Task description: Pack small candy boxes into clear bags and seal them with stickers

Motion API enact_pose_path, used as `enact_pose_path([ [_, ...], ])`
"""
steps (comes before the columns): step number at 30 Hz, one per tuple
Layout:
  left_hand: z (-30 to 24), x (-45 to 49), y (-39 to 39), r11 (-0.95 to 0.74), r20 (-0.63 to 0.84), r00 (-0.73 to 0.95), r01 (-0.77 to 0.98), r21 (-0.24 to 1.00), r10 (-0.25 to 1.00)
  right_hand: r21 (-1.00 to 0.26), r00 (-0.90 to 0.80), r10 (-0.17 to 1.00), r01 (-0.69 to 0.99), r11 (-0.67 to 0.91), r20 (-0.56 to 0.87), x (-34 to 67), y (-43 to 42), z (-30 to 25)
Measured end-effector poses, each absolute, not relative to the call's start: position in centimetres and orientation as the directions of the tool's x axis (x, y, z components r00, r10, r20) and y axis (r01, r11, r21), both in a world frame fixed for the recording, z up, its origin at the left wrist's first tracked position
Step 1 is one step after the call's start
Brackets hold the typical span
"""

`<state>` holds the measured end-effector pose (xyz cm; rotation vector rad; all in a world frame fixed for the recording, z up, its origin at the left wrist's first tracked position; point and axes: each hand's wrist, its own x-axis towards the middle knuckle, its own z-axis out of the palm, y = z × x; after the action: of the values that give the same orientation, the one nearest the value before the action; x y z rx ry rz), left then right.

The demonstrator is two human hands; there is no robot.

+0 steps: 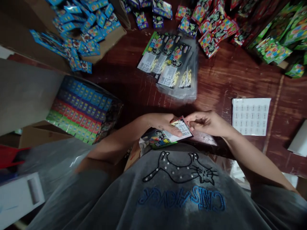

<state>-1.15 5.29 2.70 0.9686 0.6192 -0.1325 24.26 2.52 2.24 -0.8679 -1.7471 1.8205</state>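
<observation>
My left hand (pixel 161 124) grips a flat printed packet (pixel 168 135) close to my chest, thumb over its upper edge. My right hand (pixel 207 123) meets the packet's right corner with its fingers pinched together; whether something small is between them is hidden. The packet shows a white label panel and a colourful cartoon print. Further out on the dark wooden table (pixel 227 76) lies a fanned stack of similar packets in clear sleeves (pixel 171 65).
A white sticker sheet (pixel 250 115) lies right of my hands. An open box of tightly packed small cartons (pixel 80 110) stands at left. Loose blue cartons (pixel 79 28) lie on cardboard at the back left, red and green ones (pixel 240 25) at the back right.
</observation>
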Motion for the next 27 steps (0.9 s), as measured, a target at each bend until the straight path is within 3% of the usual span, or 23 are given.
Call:
enact_pose_path([
  [3, 2.6, -0.7, 5.5, 0.529, -0.545, 0.826, 0.401, 0.748, 0.143, -0.992, -0.658, 0.744, 0.039, -0.119, -0.115, 24.6, 1.5, 1.7],
  [5, 2.5, -0.4, 5.7, 0.475, -0.563, 0.800, 0.420, 0.773, 0.207, -0.993, -0.639, 0.761, 0.050, -0.110, -0.116, 25.0, 1.0, 1.9],
  [10, 3.2, -0.4, 4.2, 0.125, -0.444, 0.617, 0.489, 0.863, 0.650, -0.988, -0.592, 0.791, 0.098, -0.115, -0.151, 25.6, 0.1, 1.1],
  [13, 4.0, -1.0, 1.8, -0.081, -0.332, 0.529, 0.613, 0.786, 0.781, -0.978, -0.515, 0.833, 0.069, -0.198, -0.205, 25.3, 0.0, -0.5],
  [19, 2.9, -1.7, -2.4, -0.356, -0.211, 0.480, 0.824, 0.440, 0.852, -0.936, -0.497, 0.816, -0.022, -0.352, -0.295, 23.9, 0.9, -1.5],
  [23, 2.5, -1.9, -2.6, -0.433, -0.115, 0.514, 0.806, 0.403, 0.850, -0.950, -0.528, 0.804, 0.020, -0.311, -0.275, 23.8, 1.5, -0.1],
  [27, 3.0, -2.4, -2.0, -0.470, -0.087, 0.562, 0.759, 0.451, 0.823, -0.946, -0.567, 0.779, 0.002, -0.323, -0.267, 25.0, 1.6, 0.2],
])
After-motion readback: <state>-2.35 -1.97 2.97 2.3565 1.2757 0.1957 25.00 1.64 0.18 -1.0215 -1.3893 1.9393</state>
